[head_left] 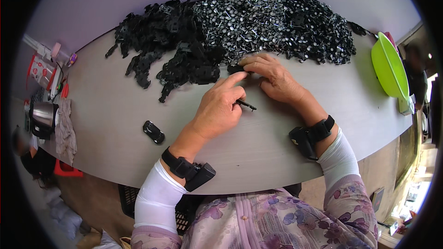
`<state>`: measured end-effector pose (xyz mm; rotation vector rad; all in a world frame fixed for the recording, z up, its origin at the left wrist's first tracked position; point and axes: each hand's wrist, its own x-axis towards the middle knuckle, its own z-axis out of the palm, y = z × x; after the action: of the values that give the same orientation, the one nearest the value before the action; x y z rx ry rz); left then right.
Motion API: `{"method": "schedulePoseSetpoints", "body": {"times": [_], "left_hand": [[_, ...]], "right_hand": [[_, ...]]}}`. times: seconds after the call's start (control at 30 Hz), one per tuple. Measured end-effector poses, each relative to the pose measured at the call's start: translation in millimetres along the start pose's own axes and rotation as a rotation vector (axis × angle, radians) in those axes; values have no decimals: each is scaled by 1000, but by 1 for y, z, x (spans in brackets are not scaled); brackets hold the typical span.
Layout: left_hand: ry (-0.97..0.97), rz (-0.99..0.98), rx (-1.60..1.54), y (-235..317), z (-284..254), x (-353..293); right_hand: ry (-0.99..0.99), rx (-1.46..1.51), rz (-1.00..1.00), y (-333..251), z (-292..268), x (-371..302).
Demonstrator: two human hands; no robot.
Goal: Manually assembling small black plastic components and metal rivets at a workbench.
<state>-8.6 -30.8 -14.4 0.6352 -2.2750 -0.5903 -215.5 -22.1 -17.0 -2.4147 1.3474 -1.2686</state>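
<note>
My left hand (pixel 219 108) has its index finger stretched out to a small black plastic part (pixel 234 69). Its other fingers curl around a thin black plastic strip (pixel 246 105), whose end sticks out below them. From the right, my right hand (pixel 277 80) pinches the same small part, its fingertips covering much of it. Just beyond both hands rises a heap of small wheels on metal axles (pixel 244 16). A tangled pile of black plastic parts (pixel 191 67) lies to the left of it. One small black toy car (pixel 153 132) rests on the table left of my left forearm.
Darker wheels (pixel 318 32) continue the heap to the right, against the wall. A lime green basin (pixel 390 67) stands tilted at the right table edge. A metal kettle (pixel 44 115) and a crumpled cloth (pixel 65 131) are at the left edge of the grey table (pixel 106 106).
</note>
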Motion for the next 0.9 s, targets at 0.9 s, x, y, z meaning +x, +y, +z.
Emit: {"method": "schedulePoseSetpoints", "body": {"times": [0.9], "left_hand": [[-5, -240, -227, -1, -3, -9]], "right_hand": [[27, 212, 514, -9, -50, -19]]}}
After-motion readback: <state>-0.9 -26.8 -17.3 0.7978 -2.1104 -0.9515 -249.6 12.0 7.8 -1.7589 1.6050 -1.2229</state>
